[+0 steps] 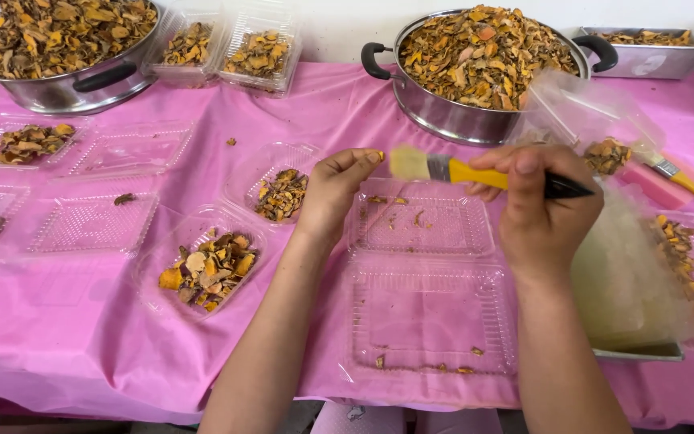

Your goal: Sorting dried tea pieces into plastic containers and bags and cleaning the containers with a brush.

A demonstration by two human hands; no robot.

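My right hand (541, 197) grips a paint brush (475, 173) with a yellow and black handle, held level with its pale bristles pointing left. My left hand (339, 189) pinches a small orange dried piece (380, 155) between fingertips, just left of the bristles. Both hands hover over an open clear plastic clamshell box (427, 309), which holds only a few crumbs in its two halves.
Two steel pots of dried orange-brown slices stand at the back, one at the left (66, 48) and one at the centre (479, 68). Several clear boxes, some filled (206, 269), lie on the pink tablecloth (82, 337). A second brush (688, 183) and a steel tray (644, 44) are at the right.
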